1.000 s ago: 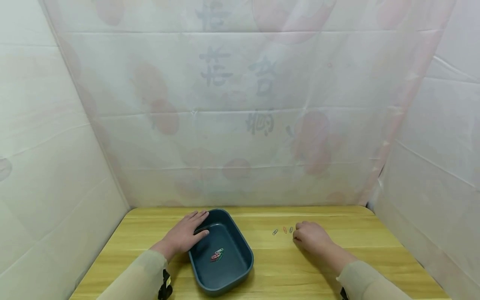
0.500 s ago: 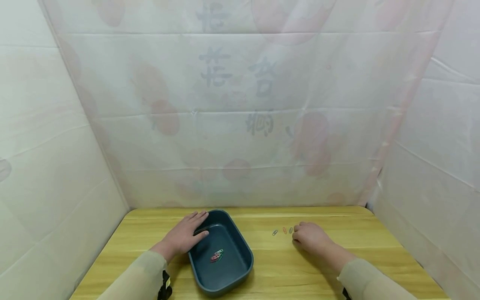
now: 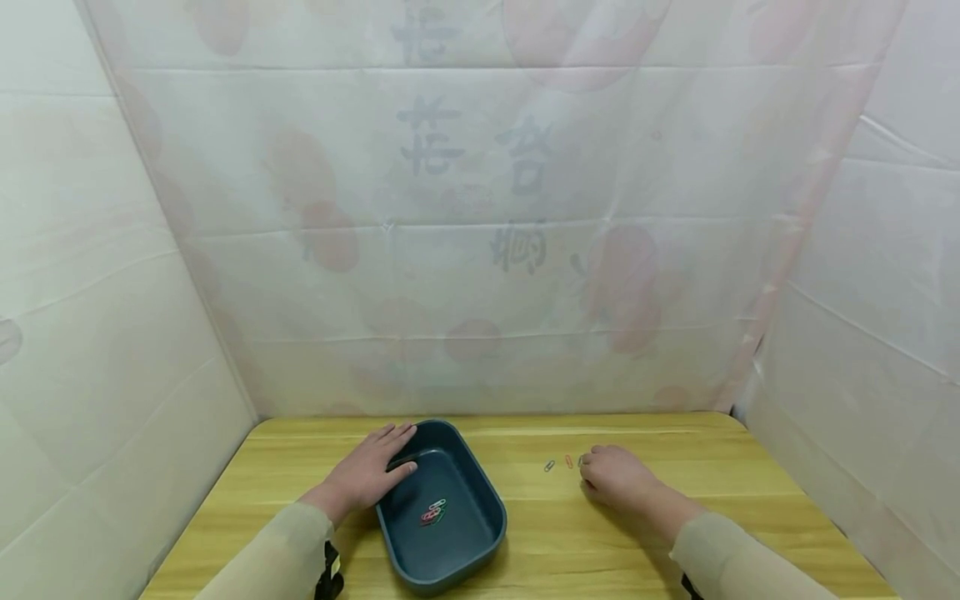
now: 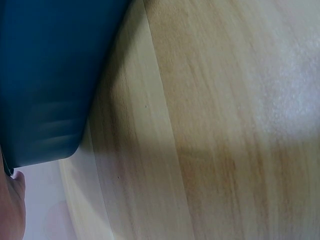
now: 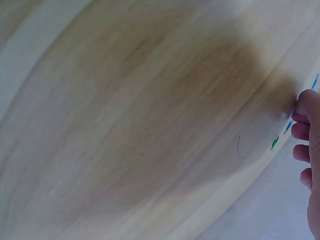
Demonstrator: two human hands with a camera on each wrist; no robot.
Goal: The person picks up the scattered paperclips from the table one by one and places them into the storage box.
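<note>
On the wooden table [image 3: 675, 442], low in the middle of the head view, the left hand [image 3: 367, 471] lies flat on the far left rim of a dark blue tray [image 3: 480, 492], fingers straight and spread, thumb reaching over the edge toward the inside. A small bunch of coloured paper clips [image 3: 434, 511] sits on the tray's floor, near its middle. The left wrist view shows only the tray's outer wall [image 4: 45, 75] at upper left and bare table beside it.

To the right of the tray, well apart from it, the right hand [image 3: 617, 477] rests knuckles up on the table with its fingers curled under. Its fingertips are at a clip that is mostly hidden beneath them; whether they actually pinch it I cannot tell. Just left of that hand lie an orange clip [image 3: 569, 461] and a grey clip [image 3: 550, 465], side by side. In the right wrist view, the fingertips [image 5: 306, 107] show at the right edge, with bits of blue and green clips just beside them.

Pale printed sheets [image 3: 465, 208] hang behind and at both sides.
</note>
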